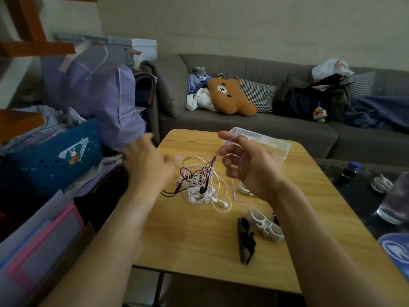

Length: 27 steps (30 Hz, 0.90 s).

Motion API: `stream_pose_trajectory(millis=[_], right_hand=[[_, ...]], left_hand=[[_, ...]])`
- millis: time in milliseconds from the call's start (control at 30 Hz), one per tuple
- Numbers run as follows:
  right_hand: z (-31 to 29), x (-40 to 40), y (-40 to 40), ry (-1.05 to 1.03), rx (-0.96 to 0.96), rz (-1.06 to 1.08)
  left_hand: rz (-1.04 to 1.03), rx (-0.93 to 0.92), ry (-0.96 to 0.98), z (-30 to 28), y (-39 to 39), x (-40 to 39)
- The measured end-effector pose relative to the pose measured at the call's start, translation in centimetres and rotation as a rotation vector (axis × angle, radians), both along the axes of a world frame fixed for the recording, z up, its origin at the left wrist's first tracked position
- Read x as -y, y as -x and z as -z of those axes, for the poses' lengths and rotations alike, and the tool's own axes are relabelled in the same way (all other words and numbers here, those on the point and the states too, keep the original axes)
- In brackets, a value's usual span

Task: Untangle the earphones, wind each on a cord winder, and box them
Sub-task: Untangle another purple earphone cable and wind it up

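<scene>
A tangle of earphones (199, 185) in white, pink and black lies in the middle of the small wooden table (199, 235). My right hand (250, 165) is raised above it, and a pink cord (221, 149) runs over its fingers and down into the tangle; another length trails to the table below the wrist. My left hand (148, 160) hovers at the table's left edge, blurred, its fingers near a cord end. A white cord winder (265, 227) and a black cord winder (245, 242) lie at the front right. A clear box (276, 145) stands behind my right hand.
A grey sofa (243, 127) with a bear cushion (232, 96), bags and a blanket runs behind the table. Blue basket (55, 156) and purple bags crowd the left. A dark side table (365, 196) at right carries a bottle, a glass and a coiled white cable.
</scene>
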State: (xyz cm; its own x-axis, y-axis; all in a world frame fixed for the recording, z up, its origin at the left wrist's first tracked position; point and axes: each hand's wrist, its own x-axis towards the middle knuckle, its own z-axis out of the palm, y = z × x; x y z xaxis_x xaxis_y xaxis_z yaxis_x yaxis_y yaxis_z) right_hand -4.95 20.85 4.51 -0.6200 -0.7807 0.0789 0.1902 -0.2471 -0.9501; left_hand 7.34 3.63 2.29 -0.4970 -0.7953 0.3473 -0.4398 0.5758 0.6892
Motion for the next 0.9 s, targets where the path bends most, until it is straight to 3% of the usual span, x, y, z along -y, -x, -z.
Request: stream_pose_trajectory(millis=[67, 133, 233, 433, 533, 633, 700, 800, 900], right_hand=[[-0.7, 0.2, -0.5, 0.041, 0.019, -0.056], [-1.1, 0.0, -0.8, 0.034, -0.030, -0.062], [-2.0, -1.0, -0.5, 0.106, -0.006, 0.014], [-2.8, -4.8, 3.9, 0.588, 0.262, 0.319], [-2.5, -5.7, 4.8, 0.625, 0.275, 0.419], [-1.8, -4.4, 3.9, 0.388, 0.134, 0.535], [-1.1, -2.9, 2.5, 0.108, -0.104, 0.585], [0.3, -1.4, 0.5, -0.357, -0.547, 0.350], [0.7, -1.1, -0.2, -0.640, -0.791, 0.093]], left_hand=[[0.443, -0.204, -0.026, -0.3, 1.0, -2.3], [0.708, -0.226, -0.082, 0.3, 2.1, -4.5], [0.639, -0.087, 0.049, 2.1, 3.5, -4.2], [0.500, 0.051, 0.084, 3.2, 3.2, -1.2], [0.481, 0.104, 0.093, 2.7, 3.2, -1.2], [0.516, 0.079, 0.067, 2.2, 3.2, -2.4], [0.540, 0.048, 0.061, 1.9, 3.1, -3.1], [0.541, 0.058, 0.174, 1.7, 3.1, -4.1], [0.515, 0.087, 0.307, 1.4, 3.2, -4.1]])
